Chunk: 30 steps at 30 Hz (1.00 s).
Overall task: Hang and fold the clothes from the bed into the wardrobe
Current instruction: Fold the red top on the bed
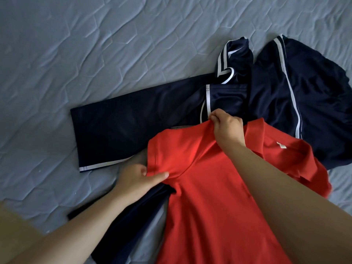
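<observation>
Both hands, left hand (137, 178) and right hand (226, 126), pinch the red shirt (209, 187). Navy garments (133, 121) lie unfolded on the bed (76, 54); most work seems left.

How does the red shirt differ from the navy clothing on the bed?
The red shirt is plain red; the navy clothing carries white stripes. The left hand and right hand grip the red shirt; the navy clothing is not held. The red shirt partly covers the navy clothing. Both rest on the sheet.

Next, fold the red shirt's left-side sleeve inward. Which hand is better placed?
Left. The left hand holds that sleeve's hem on the red shirt; the right hand pinches the top edge farther away, likely better kept as anchor.
</observation>
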Each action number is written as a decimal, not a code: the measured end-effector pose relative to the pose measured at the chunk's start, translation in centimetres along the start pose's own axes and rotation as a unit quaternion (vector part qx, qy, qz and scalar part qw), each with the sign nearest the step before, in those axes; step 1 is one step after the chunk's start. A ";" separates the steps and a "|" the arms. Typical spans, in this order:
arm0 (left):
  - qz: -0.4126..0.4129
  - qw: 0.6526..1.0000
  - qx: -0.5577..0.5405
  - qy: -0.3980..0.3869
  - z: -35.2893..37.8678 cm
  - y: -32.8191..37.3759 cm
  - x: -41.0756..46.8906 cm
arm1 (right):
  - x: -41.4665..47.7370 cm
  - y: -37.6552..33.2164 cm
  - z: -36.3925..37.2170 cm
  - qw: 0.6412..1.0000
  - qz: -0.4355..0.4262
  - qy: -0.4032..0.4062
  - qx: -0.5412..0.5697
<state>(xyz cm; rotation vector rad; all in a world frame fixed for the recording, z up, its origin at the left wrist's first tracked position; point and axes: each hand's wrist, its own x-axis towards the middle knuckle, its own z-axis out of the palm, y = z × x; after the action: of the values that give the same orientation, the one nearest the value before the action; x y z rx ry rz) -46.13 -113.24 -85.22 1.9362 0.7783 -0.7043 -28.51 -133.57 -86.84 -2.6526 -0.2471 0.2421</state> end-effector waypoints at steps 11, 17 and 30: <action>-0.126 0.886 -0.434 -0.106 0.0 5.5 4.8 | -1.0 -0.1 -1.0 0.999 -0.043 0.012 0.022; 0.003 0.942 -0.328 -0.066 -0.6 5.1 4.2 | -5.4 -0.4 -1.0 0.991 -0.018 0.129 0.024; 0.273 0.954 -0.114 0.052 2.7 9.6 -1.4 | -4.3 -1.2 -3.3 0.685 0.382 -0.107 0.610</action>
<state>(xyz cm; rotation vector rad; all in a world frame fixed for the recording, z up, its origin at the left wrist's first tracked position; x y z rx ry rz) -40.23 -119.73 -80.30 1.8605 0.3334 -0.1680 -32.15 -134.81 -82.84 -1.2122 0.7478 0.6823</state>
